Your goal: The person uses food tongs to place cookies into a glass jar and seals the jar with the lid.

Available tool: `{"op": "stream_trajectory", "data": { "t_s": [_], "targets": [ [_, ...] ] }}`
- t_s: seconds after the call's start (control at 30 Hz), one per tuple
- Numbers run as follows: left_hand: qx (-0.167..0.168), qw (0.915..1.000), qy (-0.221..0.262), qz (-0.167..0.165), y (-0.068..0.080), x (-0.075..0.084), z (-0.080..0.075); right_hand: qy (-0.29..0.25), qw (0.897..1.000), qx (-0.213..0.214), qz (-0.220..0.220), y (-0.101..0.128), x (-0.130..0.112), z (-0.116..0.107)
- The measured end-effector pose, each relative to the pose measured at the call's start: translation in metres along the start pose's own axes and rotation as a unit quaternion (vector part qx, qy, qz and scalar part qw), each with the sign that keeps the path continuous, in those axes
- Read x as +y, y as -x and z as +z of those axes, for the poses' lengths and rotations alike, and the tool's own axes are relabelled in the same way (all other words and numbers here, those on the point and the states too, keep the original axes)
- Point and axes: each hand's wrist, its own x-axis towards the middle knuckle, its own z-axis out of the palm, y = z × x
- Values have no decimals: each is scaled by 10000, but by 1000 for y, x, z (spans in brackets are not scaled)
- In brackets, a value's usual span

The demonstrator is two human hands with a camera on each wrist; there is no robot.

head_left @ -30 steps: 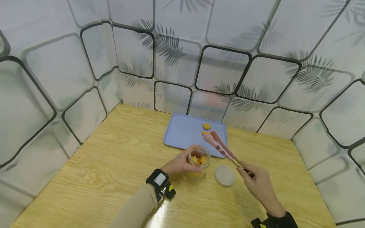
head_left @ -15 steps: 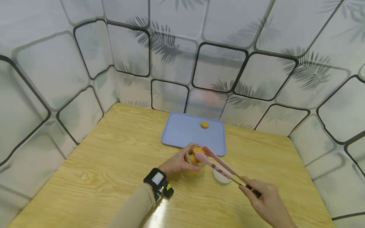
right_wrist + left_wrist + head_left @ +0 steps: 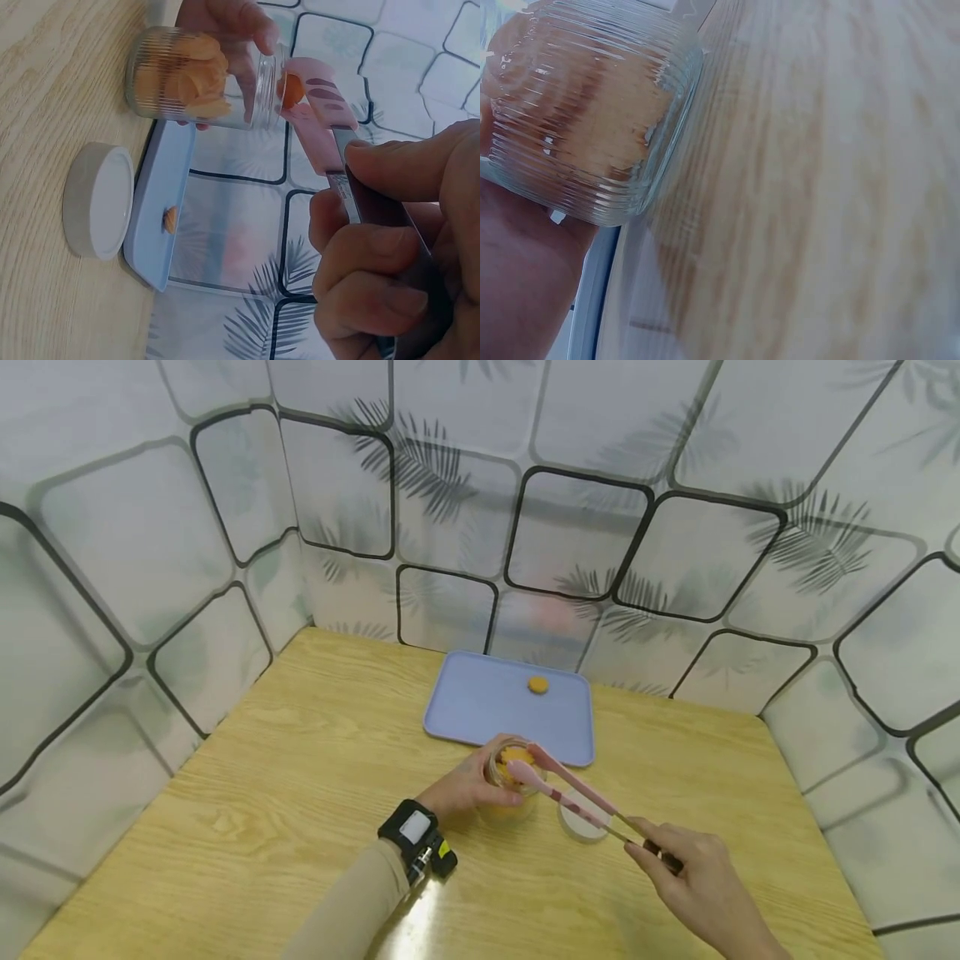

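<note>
My left hand (image 3: 471,783) grips a ribbed glass jar (image 3: 513,778) with several orange pieces inside, standing on the wooden table (image 3: 300,793). The left wrist view shows the jar (image 3: 585,112) close up against my palm. My right hand (image 3: 667,860) pinches pink tongs (image 3: 564,787) by the handle end. The tongs (image 3: 319,112) hold an orange piece (image 3: 291,88) between their tips right at the jar's (image 3: 195,79) mouth. A single orange piece (image 3: 537,685) lies on the blue tray (image 3: 480,706) behind the jar.
The jar's white lid (image 3: 581,823) lies flat on the table just right of the jar, under the tongs. Patterned panels (image 3: 450,527) wall in the table at the back and both sides. The lid (image 3: 97,201) and tray (image 3: 150,225) also show in the right wrist view.
The tongs lifted one orange piece off the tray and carried it back to the jar's mouth. One piece is left on the tray. My left hand kept holding the jar.
</note>
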Motion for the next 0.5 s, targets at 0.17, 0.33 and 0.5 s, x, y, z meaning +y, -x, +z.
{"op": "stream_trajectory", "data": {
  "t_s": [0.17,0.33,0.5],
  "targets": [
    [-141,9996,160,198,-2,0,1,77,9999,-51,129,1,-1,-1],
    [-153,9996,173,178,-3,-1,1,99,9998,-8,155,3,-1,-1],
    [-128,9996,196,180,-2,-3,0,86,9996,-20,251,3,0,2]
  ]
}}
